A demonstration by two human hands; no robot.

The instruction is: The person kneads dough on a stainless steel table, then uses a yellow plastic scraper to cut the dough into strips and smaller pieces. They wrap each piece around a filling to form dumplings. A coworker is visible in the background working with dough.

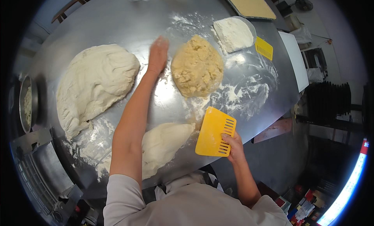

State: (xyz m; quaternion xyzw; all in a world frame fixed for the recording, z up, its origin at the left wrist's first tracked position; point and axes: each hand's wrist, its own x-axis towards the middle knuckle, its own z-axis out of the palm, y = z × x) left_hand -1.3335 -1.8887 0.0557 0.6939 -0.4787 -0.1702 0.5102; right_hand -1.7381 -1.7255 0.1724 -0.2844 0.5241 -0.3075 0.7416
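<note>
My right hand (236,147) grips a yellow plastic dough scraper (212,131) by its slotted edge, with the thumb on top. The scraper is above the near edge of the steel table. My left hand (158,55) is stretched far forward and blurred, so its fingers cannot be made out. It lies between a large slab of pale dough (96,82) on the left and a mound of crumbly yellow dough (198,68) on the right. A smaller piece of pale dough (162,147) rests nearer my body, partly hidden behind my left forearm.
White flour (233,34) is heaped on a clear tray at the back right, beside a second yellow scraper (263,48). Behind it sits a tray with a flat yellow sheet (249,4). Loose flour dusts the steel table (117,27). A metal bowl (34,106) stands off the left edge.
</note>
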